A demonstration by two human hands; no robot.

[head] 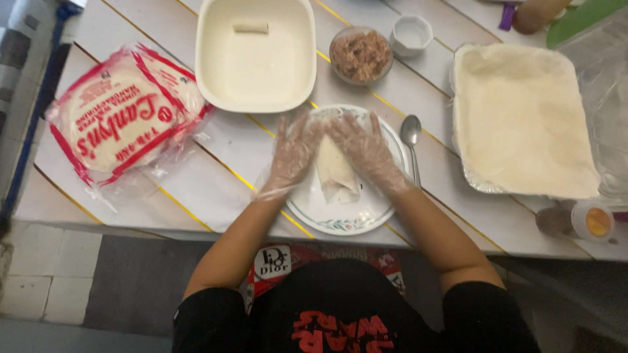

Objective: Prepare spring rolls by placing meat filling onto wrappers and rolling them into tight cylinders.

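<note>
- White plank table (458, 85) with thin yellow stripes filled most of the view, tiled floor along the 9 o'clock edge, a black-shirted torso at 6 o'clock.
- A floral-rimmed white plate (340, 219) sat near centre; on it lay the wrapper roll (337, 173), pale and partly folded into a narrow packet, lengthwise toward the person.
- Left hand (293, 155) in a clear disposable glove pressed flat at the roll's 9 o'clock side, fingers spread, not clenched around anything.
- Right hand (367, 151), gloved too, lay open at the roll's 3 o'clock side, fingertips on the wrapper; no closed grasp, just holding it down.
- Progress as judged: this roll looked half done, sides tucked, final rolling left.
- A white rectangular dish (255, 55) at 12 o'clock held one finished roll (251, 27); much room left, so likely early in the batch.
- A glass bowl of brown filling (361, 55) at 1 o'clock appeared quite full.
- A spoon (412, 140) lay just beside the plate at 3 o'clock.
- A small white cup (411, 34) stood beside the filling bowl.
- A foil tray of stacked pale sheets (523, 117) sat at 3 o'clock.
- A round wrapper package (124, 117) at 10 o'clock: clear plastic, red border, red lettering, opened and crumpled at one end.
- A small jar with an orange cap (592, 221) at 4 o'clock, label unreadable.
</note>
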